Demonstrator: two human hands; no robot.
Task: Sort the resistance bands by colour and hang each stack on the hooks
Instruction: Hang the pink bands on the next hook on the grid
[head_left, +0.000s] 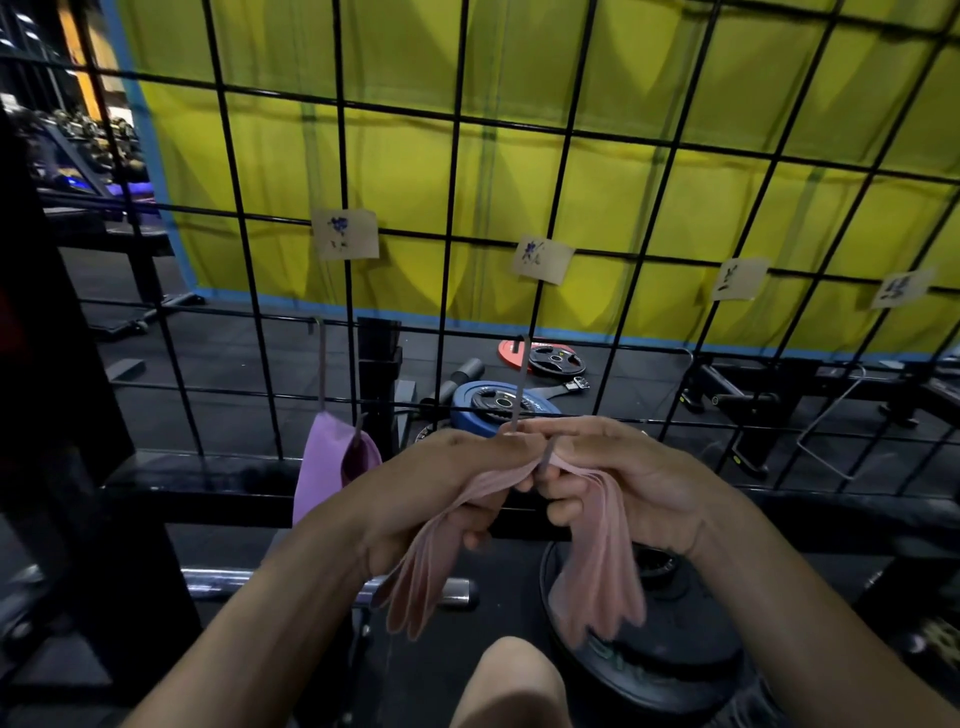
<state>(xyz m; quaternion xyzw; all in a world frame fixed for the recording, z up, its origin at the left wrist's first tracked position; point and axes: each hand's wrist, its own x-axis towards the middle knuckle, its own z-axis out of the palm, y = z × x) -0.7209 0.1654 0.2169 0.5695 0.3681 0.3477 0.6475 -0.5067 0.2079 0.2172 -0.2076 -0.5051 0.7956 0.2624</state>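
Both hands pinch the pink bands at centre frame, left hand and right hand together; the hook runs straight up from the fingers.

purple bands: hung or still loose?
Hung. The purple bands dangle from a hook on the wire grid, no hand touching them.

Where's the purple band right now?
In the head view, the purple rubber resistance band hangs from a hook on the black wire grid, left of both hands.
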